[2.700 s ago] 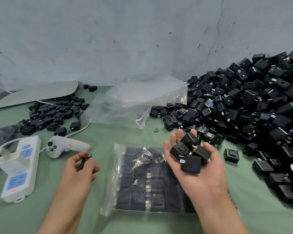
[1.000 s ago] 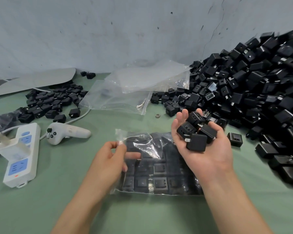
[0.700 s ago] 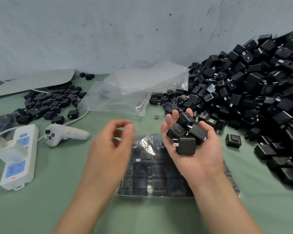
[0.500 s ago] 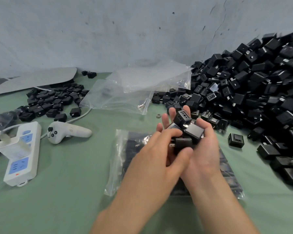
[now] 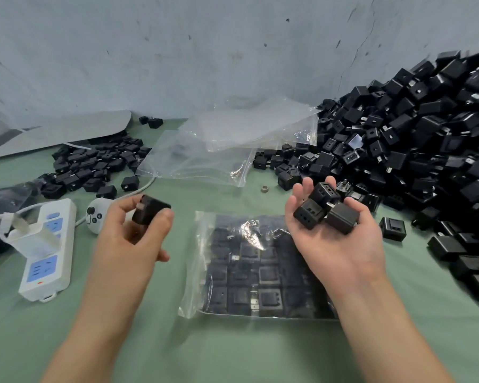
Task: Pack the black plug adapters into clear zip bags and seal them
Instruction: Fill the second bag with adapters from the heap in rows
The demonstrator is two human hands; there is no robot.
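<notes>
A clear zip bag (image 5: 249, 268) filled with rows of black plug adapters lies flat on the green table between my forearms. My left hand (image 5: 127, 241) pinches one black adapter (image 5: 149, 212) between thumb and fingers, up and to the left of the bag. My right hand (image 5: 335, 239) is palm up above the bag's right side and cups three adapters (image 5: 325, 211), fingers curled around them. A big heap of loose adapters (image 5: 415, 145) fills the right side of the table.
Empty clear bags (image 5: 221, 150) lie at the back centre. A smaller adapter pile (image 5: 94, 164) sits at the back left. A white power strip (image 5: 46, 252) and a white controller (image 5: 94, 218) lie to the left. A single adapter (image 5: 392, 229) rests beside my right hand.
My left hand reached over to my right palm, took one adapter from it and drew back to the left. My right hand now holds three adapters and has barely moved.
</notes>
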